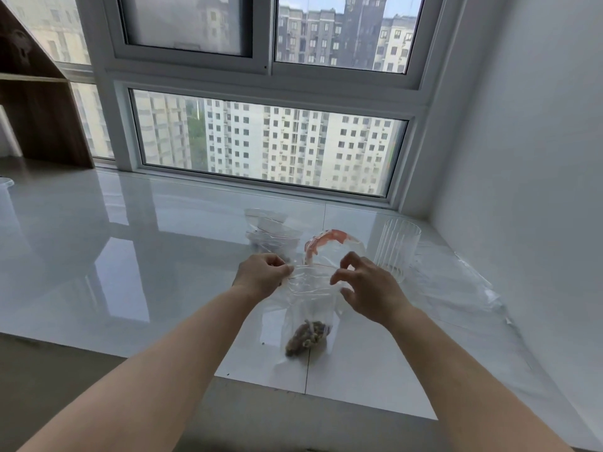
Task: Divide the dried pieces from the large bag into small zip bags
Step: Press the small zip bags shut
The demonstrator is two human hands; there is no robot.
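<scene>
A clear plastic bag [306, 308] hangs over the white sill, with a clump of brown dried pieces [308, 336] at its bottom. My left hand [262, 275] pinches the bag's top edge on the left. My right hand [368, 285] is at the top edge on the right, fingers curled; whether it grips the plastic I cannot tell. Behind the hands stands another clear bag with a red strip [326, 241] at its mouth. A heap of small clear zip bags [272, 234] lies further back.
A ribbed clear glass [396, 249] stands just right of my right hand. Loose clear plastic sheet [456, 282] lies along the right wall. The glossy white sill [130, 256] ends in a front edge near me. A wooden shelf [39, 102] stands far left.
</scene>
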